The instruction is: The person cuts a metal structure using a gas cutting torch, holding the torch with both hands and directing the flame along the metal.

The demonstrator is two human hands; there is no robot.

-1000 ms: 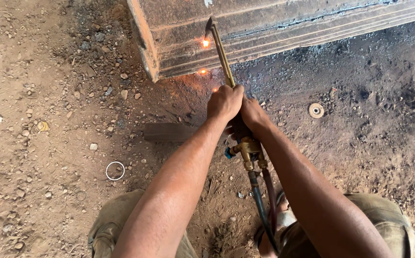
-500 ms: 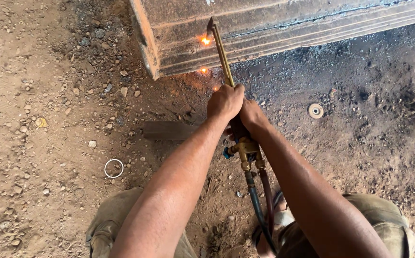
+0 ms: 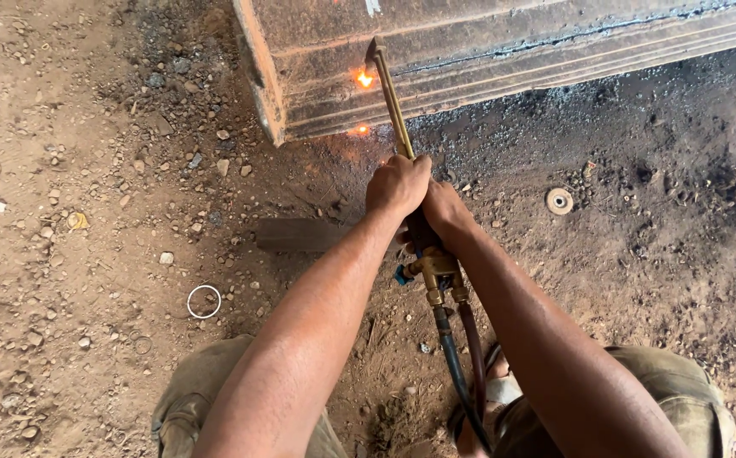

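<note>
Tool: long brass-coloured gas cutting torch (image 3: 395, 106) with a bent tip at the top, brass valve block (image 3: 436, 273) at the base, and two hoses, one dark and one reddish (image 3: 461, 356), running down between the person's knees.
Left hand: left hand (image 3: 398, 184) is wrapped closed around the torch tube, fingers curled tight on it, forward of the other hand.
Right hand: right hand (image 3: 444, 212) is closed on the torch handle just behind and touching the left; its fingers are mostly hidden under the grip.
Workpiece: large rusty brown steel beam (image 3: 504, 51) lying across the dirt floor (image 3: 88, 170), its near end cut square at the left.
Torch position: the tip rests against or just above the beam's face, near the left end; contact cannot be told.
Work done: one bright orange glowing spot (image 3: 365, 79) sits on the beam just left of the tip, and a second fainter glow (image 3: 358, 131) shows at the lower edge below it. In my judgement heating or cutting is under way along a line near the beam's end.
Work left: no open gap or parted piece is visible; the end section is attached, so the cut appears at an early to middle stage.
Surroundings: small white ring (image 3: 204, 301) and round metal washer (image 3: 560, 201) lie well apart on the ground, untouched.
Posture: person crouches, olive trousers (image 3: 207, 399) at both lower corners.
</note>
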